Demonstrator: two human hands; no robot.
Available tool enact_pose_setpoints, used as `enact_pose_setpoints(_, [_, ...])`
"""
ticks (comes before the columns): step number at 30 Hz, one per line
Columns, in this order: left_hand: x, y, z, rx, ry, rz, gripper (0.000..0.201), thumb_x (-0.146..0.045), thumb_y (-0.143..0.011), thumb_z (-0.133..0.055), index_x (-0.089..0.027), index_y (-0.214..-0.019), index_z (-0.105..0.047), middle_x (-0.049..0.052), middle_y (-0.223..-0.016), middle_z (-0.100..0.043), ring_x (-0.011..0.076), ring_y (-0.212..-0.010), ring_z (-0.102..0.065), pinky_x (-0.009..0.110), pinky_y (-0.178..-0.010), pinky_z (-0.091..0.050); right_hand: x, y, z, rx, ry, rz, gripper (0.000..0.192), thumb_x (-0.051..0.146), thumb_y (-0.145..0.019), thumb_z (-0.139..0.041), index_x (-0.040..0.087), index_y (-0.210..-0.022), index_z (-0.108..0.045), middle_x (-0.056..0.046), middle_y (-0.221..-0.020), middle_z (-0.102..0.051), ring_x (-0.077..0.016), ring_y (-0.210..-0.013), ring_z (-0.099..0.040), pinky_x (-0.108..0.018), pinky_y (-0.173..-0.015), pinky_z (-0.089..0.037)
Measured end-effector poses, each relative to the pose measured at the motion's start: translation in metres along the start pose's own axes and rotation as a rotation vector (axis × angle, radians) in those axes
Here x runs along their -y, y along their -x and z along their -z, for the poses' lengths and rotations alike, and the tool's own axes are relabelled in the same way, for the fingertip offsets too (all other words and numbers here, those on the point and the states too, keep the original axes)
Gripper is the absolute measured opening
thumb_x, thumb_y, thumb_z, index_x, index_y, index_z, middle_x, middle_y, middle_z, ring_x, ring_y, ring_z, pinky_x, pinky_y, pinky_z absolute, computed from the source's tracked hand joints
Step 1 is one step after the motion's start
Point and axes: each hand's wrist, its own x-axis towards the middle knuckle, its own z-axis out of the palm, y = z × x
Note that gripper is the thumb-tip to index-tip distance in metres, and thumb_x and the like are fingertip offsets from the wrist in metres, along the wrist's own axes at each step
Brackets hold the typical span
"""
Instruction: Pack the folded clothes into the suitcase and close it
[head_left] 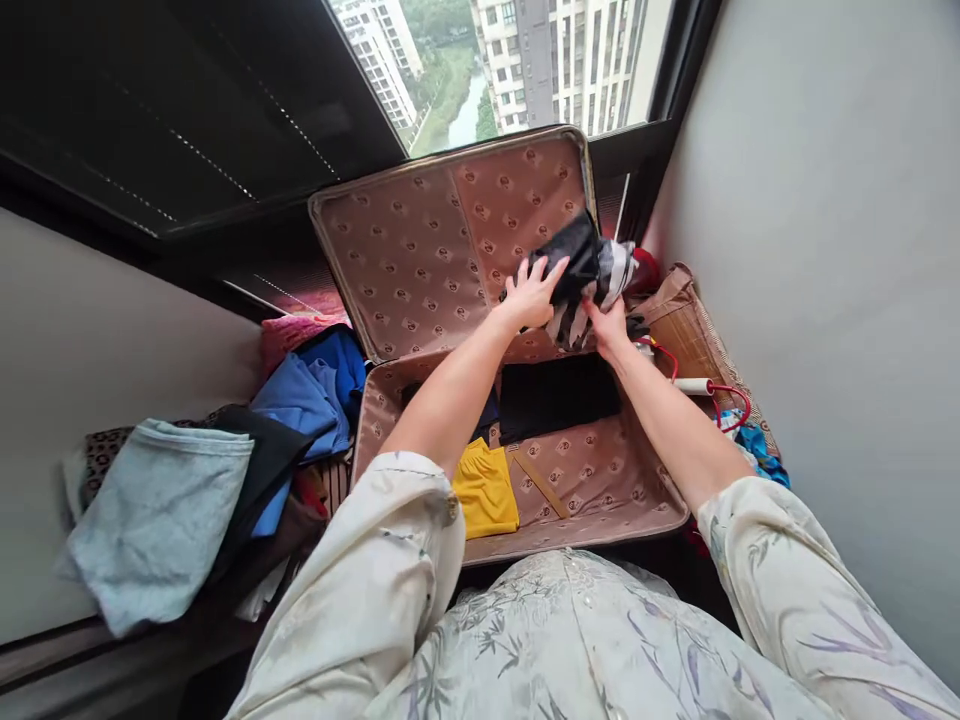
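L hand (534, 297) spread on dark bundle (574, 258), R hand (610, 325) grips its side, prob. so folds don't slip; it's nr back R corner of case (600, 478). Yellow cloth (487, 490) lies flat nr front edge.

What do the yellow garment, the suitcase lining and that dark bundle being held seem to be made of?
Yellow garment: soft, matte cloth, perhaps cotton; its gathered top edge suggests this.
Suitcase lining: thin, smooth-looking printed fabric, possibly synthetic, judging by its slight ripples and repeated motif.
Dark bundle: pliable cloth, judging by its crumpled folds; its weave is too blurred to name the fibre.
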Motion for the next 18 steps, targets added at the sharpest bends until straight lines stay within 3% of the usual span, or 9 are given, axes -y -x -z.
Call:
enact_pose_setpoints(3, [0.035,0.048,-0.034,0.157,0.041,0.068,0.085,-0.026,-0.087,-0.067,-0.023,-0.163,-0.028,0.019,-0.168,-0.025,0.0411,-0.156,-0.019,0.067,-0.121,-0.025,-0.05,0.029,0.024,-0.219,0.29,-0.153,0.072,0.034,-0.082,-0.064,0.013,-0.148,-0.044,-0.019,-0.141,-0.06,-0.022,-0.121,-0.063,-0.035,-0.101,-0.053])
enact_pose_setpoints(6, [0.073,0.146,-0.069,0.143,0.114,0.147,0.064,-0.024,-0.093,-0.058,-0.021,-0.155,-0.044,0.015,-0.163,-0.036,0.0276,-0.152,-0.033,0.047,-0.125,-0.03,-0.109,0.085,0.064,-0.124,0.413,-0.266,0.061,0.032,-0.08,-0.061,0.014,-0.138,-0.056,-0.016,-0.121,-0.071,-0.0246,-0.111,-0.068,-0.037,-0.094,-0.057])
enact_pose_setpoints(8, [0.097,0.227,-0.087,0.187,0.094,0.464,0.059,-0.024,-0.094,-0.057,-0.019,-0.152,-0.048,0.015,-0.159,-0.042,0.0255,-0.15,-0.038,0.041,-0.124,-0.032,-0.142,0.126,0.087,0.021,0.452,-0.358,0.049,0.031,-0.077,-0.06,0.015,-0.124,-0.064,-0.012,-0.102,-0.074,-0.0257,-0.1,-0.07,-0.039,-0.087,-0.059])
enact_pose_setpoints(10, [0.116,0.306,-0.097,0.24,0.009,0.974,0.059,-0.026,-0.094,-0.059,-0.021,-0.152,-0.047,0.014,-0.155,-0.049,0.0226,-0.148,-0.042,0.034,-0.12,-0.036,-0.163,0.161,0.099,0.141,0.479,-0.467,0.039,0.028,-0.075,-0.06,0.016,-0.111,-0.068,-0.008,-0.087,-0.073,-0.0246,-0.089,-0.072,-0.039,-0.082,-0.059])
enact_pose_setpoints(11, [0.123,0.34,-0.1,0.259,-0.02,1.112,0.06,-0.026,-0.094,-0.059,-0.017,-0.152,-0.046,0.02,-0.151,-0.051,0.0273,-0.145,-0.046,0.04,-0.117,-0.04,-0.17,0.174,0.098,0.208,0.48,-0.526,0.034,0.026,-0.074,-0.06,0.017,-0.106,-0.068,-0.006,-0.082,-0.072,-0.0234,-0.084,-0.071,-0.037,-0.08,-0.059])
enact_pose_setpoints(14, [0.135,0.408,-0.109,0.314,-0.046,1.348,0.068,-0.028,-0.088,-0.069,-0.012,-0.149,-0.045,0.026,-0.144,-0.055,0.0339,-0.136,-0.056,0.044,-0.108,-0.047,-0.179,0.197,0.069,0.466,0.521,-0.65,0.026,0.021,-0.073,-0.061,0.017,-0.098,-0.067,-0.002,-0.075,-0.07,-0.0195,-0.075,-0.07,-0.032,-0.075,-0.057])
enact_pose_setpoints(16, [0.138,0.422,-0.118,0.337,-0.041,1.419,0.074,-0.033,-0.084,-0.075,-0.013,-0.148,-0.045,0.025,-0.146,-0.054,0.0329,-0.133,-0.059,0.041,-0.104,-0.049,-0.183,0.205,0.032,0.614,0.579,-0.673,0.021,0.02,-0.073,-0.063,0.016,-0.093,-0.067,-0.001,-0.072,-0.068,-0.0185,-0.072,-0.069,-0.03,-0.072,-0.055])
enact_pose_setpoints(18, [0.139,0.42,-0.131,0.351,-0.043,1.471,0.077,-0.04,-0.084,-0.075,-0.012,-0.149,-0.044,0.028,-0.149,-0.05,0.0346,-0.13,-0.061,0.042,-0.1,-0.052,-0.191,0.212,-0.013,0.691,0.639,-0.675,0.015,0.019,-0.071,-0.067,0.015,-0.086,-0.067,-0.001,-0.069,-0.067,-0.0194,-0.072,-0.068,-0.03,-0.071,-0.054])
